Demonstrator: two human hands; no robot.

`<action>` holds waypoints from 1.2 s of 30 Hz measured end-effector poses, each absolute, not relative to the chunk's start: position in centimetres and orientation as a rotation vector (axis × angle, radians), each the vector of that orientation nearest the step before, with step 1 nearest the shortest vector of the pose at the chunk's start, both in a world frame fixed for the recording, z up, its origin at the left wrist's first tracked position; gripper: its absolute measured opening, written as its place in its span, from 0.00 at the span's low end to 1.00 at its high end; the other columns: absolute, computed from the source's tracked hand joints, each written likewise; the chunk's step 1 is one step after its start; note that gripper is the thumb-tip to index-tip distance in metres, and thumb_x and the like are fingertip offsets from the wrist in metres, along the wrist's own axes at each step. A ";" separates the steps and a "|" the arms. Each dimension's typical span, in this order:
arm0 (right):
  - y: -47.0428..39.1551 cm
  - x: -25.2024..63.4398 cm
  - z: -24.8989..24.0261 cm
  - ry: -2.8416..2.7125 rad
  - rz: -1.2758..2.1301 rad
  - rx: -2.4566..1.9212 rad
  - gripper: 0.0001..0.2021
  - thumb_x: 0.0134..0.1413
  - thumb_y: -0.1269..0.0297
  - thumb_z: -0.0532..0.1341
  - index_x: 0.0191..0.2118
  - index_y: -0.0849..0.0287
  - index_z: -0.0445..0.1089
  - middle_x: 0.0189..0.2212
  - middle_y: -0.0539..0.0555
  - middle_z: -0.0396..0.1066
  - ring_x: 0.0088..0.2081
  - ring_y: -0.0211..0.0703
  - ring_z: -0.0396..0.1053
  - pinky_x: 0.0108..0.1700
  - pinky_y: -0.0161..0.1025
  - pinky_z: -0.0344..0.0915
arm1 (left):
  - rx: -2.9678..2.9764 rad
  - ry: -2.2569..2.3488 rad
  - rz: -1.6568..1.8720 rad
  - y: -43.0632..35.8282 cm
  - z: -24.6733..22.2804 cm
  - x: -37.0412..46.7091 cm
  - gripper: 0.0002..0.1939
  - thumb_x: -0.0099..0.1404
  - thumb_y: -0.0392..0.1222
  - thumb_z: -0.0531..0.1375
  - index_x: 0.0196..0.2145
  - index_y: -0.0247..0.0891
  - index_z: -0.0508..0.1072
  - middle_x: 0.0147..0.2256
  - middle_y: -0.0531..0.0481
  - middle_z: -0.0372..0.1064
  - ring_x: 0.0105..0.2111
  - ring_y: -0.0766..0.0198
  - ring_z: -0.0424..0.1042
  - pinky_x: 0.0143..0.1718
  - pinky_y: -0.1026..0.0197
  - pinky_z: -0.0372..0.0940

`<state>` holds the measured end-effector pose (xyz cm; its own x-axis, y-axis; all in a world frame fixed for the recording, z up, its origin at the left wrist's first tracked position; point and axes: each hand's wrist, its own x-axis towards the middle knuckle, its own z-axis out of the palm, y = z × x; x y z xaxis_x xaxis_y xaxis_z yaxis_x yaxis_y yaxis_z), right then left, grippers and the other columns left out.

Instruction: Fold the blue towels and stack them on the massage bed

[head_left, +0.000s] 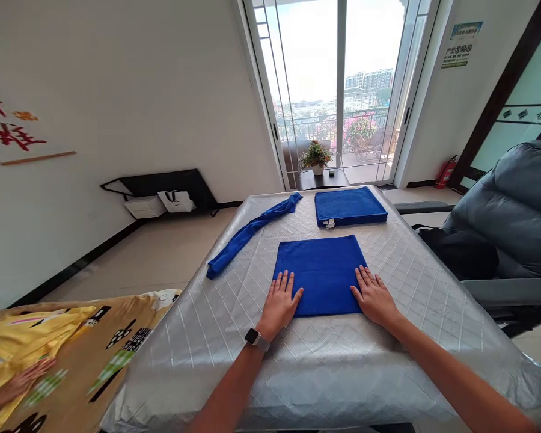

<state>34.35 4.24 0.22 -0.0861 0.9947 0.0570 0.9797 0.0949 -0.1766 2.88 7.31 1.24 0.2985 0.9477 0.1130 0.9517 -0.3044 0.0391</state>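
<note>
A folded blue cloth (322,273) lies flat on the silver quilted table cover (225,355). My left hand (280,304) rests at its left edge with fingers stretched out, and a watch sits on that wrist. At the cloth's right edge my right hand (375,294) lies flat, fingers extended. Neither hand grips anything. Beyond the folded cloth is a neat stack of blue cloths (350,206) with a white tag at its front. A long, rumpled blue cloth (255,231) stretches diagonally along the left side of the table.
Another person's hand (33,373) shows at lower left, by a patterned blanket (103,343). A grey padded chair (518,210) stands close on the right. Past the table's far end are a potted plant (316,156) on a small table and a sliding glass door.
</note>
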 end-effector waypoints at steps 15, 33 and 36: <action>10.3 33.2 4.0 -2.248 0.148 -2.081 0.34 0.73 0.52 0.38 0.75 0.71 0.45 0.75 0.62 0.40 0.75 0.50 0.39 0.74 0.50 0.38 | -2.309 -2.031 -0.070 5.8 2.8 -0.2 0.40 0.77 0.61 0.40 0.70 0.22 0.56 0.71 0.30 0.49 0.71 0.46 0.50 0.70 0.45 0.50; 12.7 34.1 0.6 -2.144 0.186 -2.022 0.34 0.73 0.53 0.39 0.74 0.72 0.46 0.74 0.63 0.41 0.75 0.51 0.40 0.73 0.50 0.39 | -2.687 -1.636 -0.272 14.0 2.1 15.4 0.35 0.78 0.60 0.40 0.72 0.37 0.56 0.72 0.41 0.49 0.72 0.50 0.47 0.72 0.44 0.47; 12.7 34.1 0.8 -2.137 0.198 -2.036 0.35 0.73 0.52 0.39 0.75 0.72 0.45 0.75 0.62 0.40 0.75 0.50 0.38 0.74 0.50 0.38 | -2.549 -1.798 -0.194 14.8 1.9 10.0 0.36 0.78 0.59 0.39 0.73 0.34 0.54 0.72 0.38 0.46 0.73 0.50 0.46 0.72 0.44 0.46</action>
<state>34.10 12.68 0.84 -0.0439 0.9982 0.0398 0.9739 0.0516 -0.2210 9.96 14.77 1.87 0.3306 0.9373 0.1106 0.9393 -0.3382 0.0584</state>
